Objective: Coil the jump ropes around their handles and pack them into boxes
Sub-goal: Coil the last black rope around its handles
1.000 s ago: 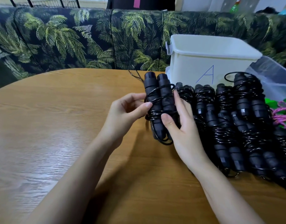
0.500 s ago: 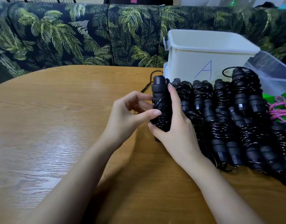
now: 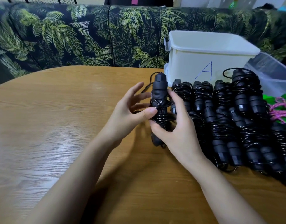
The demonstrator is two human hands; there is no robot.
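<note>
Head camera view: the right hand (image 3: 179, 131) has its fingers and thumb curled round the lower part of a black jump rope (image 3: 160, 101) and holds it upright, just above the wooden worktop (image 3: 58, 126). The left hand (image 3: 127, 113) has its fingers spread out. Its thumb tip presses on the cord wraps, and it does not seem to hold anything.

The rope bundle looks light. The handles look hard and a bit padded. The thin cord is shiny, so it may be slippery and springy, and it could pop loose. A loose loop (image 3: 148, 81) sticks out near the top. I think the best place to hold it is round the middle, right over the wraps, so they stay tight.

Just beside the right hand lies a row of coiled jump ropes (image 3: 228, 123), side by side. Behind them stands a white box (image 3: 203, 50) with a blue letter A on it. A clear tub (image 3: 271, 71) is next to it, and a pink rope (image 3: 279, 110) lies at the far right.

The worktop is smooth and round at the edge. Behind it is a sofa (image 3: 74, 34) with green leaf pictures.
</note>
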